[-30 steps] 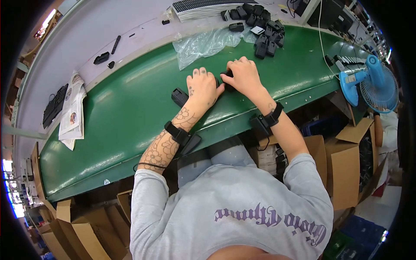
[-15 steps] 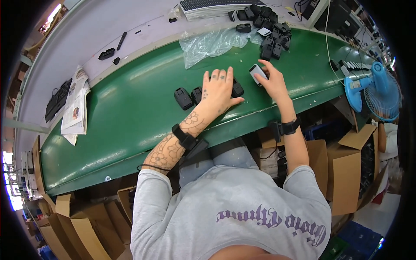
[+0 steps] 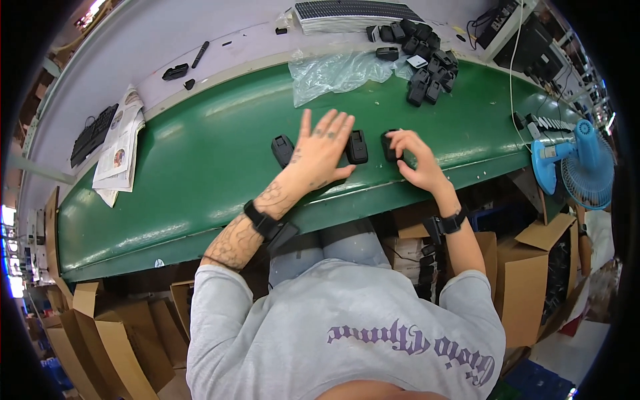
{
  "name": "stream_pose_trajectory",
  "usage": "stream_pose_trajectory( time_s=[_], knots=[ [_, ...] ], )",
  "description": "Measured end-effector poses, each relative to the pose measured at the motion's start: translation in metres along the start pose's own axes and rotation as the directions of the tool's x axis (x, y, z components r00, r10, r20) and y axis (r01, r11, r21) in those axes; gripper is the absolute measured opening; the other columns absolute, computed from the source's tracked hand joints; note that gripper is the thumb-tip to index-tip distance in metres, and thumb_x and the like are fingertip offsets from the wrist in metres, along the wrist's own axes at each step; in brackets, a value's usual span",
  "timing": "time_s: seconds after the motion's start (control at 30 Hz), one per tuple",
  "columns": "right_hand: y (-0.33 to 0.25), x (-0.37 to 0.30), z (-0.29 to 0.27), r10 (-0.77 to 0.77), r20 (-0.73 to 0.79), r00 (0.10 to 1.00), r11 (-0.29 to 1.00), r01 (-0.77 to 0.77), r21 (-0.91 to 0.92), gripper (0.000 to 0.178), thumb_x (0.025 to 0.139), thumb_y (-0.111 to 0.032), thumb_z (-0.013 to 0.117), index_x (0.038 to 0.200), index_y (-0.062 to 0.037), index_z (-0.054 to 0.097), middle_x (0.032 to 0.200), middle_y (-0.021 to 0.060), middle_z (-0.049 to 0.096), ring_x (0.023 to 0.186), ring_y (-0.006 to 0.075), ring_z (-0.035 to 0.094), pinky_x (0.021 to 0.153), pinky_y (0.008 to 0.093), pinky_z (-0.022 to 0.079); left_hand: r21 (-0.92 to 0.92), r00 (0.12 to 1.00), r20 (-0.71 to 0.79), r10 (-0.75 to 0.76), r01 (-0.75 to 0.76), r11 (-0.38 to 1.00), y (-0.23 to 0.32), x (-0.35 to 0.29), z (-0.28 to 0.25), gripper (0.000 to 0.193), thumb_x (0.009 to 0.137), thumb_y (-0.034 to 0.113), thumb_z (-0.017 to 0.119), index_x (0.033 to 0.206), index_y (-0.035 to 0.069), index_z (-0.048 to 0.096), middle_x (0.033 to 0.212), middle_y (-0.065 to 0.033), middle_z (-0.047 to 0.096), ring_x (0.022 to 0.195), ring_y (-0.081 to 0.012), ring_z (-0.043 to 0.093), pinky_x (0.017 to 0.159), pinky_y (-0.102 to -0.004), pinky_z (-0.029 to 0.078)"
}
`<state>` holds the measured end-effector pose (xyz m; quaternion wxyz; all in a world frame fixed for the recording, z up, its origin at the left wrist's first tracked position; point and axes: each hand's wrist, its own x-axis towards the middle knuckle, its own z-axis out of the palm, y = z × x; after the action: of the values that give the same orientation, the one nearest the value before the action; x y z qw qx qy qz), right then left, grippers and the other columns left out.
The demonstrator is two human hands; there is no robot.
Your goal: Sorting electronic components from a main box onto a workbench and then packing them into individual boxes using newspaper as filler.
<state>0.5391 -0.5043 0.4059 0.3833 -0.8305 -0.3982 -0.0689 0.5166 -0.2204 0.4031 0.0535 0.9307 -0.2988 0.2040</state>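
Clearly, the green tabletop (image 3: 200, 180) spans the view. At far left, a black keyboard (image 3: 95, 135) lies on the pale ledge beyond the tabletop's far edge; beside it, a folded newspaper (image 3: 122, 150) reaches over that edge near the left end. Farther along the ledge lie a black plastic piece (image 3: 175, 73) and a black pen (image 3: 200, 55). On the tabletop, toward the near edge, a left black device (image 3: 281, 149) lies partly behind the left hand (image 3: 319, 150), whose fingers are spread apart and straight; whether the palm touches anything beneath cannot be told. Above it, a clear plastic sheet (image 3: 337, 77) lies crumpled along the far edge. Just right of the left hand, a middle black device (image 3: 357, 147) lies near the near edge. Next comes a right black device (image 3: 388, 148), touched by the curled fingers of the right hand (image 3: 417, 159); whether these clamp it cannot be told. A pile of black devices (image 3: 433, 63) straddles the far edge, and a blue fan (image 3: 584, 163) stands at the right end.
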Motion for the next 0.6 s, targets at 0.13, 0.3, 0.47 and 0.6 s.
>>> stream_pose_trajectory(
  time_s=[0.13, 0.3, 0.47, 0.6],
  knots=[
    [-0.006, 0.0, -0.005, 0.046, -0.045, 0.998, 0.987, -0.053, -0.152, 0.054, 0.073, -0.017, 0.081, 0.12, -0.0078, 0.055, 0.129, 0.013, 0.053, 0.129, 0.0333, 0.046, 0.109, 0.0453, 0.038, 0.072, 0.955, 0.129, -0.267, 0.259, 0.963, -0.025, -0.029, -0.026, 0.107, 0.075, 0.069, 0.069, 0.153, 0.005, 0.032, 0.145, -0.0159, 0.048, 0.136, -0.0329, 0.041, 0.111, -0.0629, 0.027],
    [0.029, 0.032, 0.016, 0.003, 0.168, 0.986, 0.942, 0.054, -0.332, 0.081, 0.076, -0.036, 0.082, 0.142, -0.0076, 0.044, 0.127, 0.0154, 0.052, 0.121, 0.0378, 0.049, 0.107, 0.0457, 0.039, 0.025, 0.974, 0.133, -0.182, 0.181, 0.983, -0.033, -0.024, -0.002, 0.099, 0.076, 0.069, 0.068, 0.147, 0.006, 0.042, 0.125, -0.0118, 0.061, 0.113, -0.028, 0.058, 0.086, -0.0459, 0.045],
    [-0.002, 0.062, 0.032, -0.267, 0.192, 0.944, 0.845, 0.326, -0.424, 0.086, 0.074, -0.048, 0.079, 0.139, -0.0042, 0.045, 0.127, 0.0189, 0.055, 0.114, 0.0363, 0.054, 0.098, 0.0455, 0.045, -0.017, 0.973, 0.067, -0.222, 0.223, 0.975, -0.028, -0.006, -0.009, 0.082, 0.079, 0.064, 0.067, 0.139, 0.011, 0.05, 0.116, -0.012, 0.065, 0.11, -0.0293, 0.061, 0.082, -0.0484, 0.048],
    [-0.004, 0.075, 0.057, -0.105, 0.173, 0.979, 0.876, 0.173, -0.449, 0.082, 0.079, -0.041, 0.078, 0.143, -0.0015, 0.043, 0.122, 0.0226, 0.059, 0.113, 0.039, 0.057, 0.096, 0.0469, 0.046, -0.049, 0.979, 0.058, -0.195, 0.198, 0.979, -0.035, 0.0, -0.002, 0.066, 0.08, 0.061, 0.068, 0.123, 0.012, 0.056, 0.108, -0.0105, 0.068, 0.103, -0.0307, 0.065, 0.078, -0.0502, 0.049]
  ],
)
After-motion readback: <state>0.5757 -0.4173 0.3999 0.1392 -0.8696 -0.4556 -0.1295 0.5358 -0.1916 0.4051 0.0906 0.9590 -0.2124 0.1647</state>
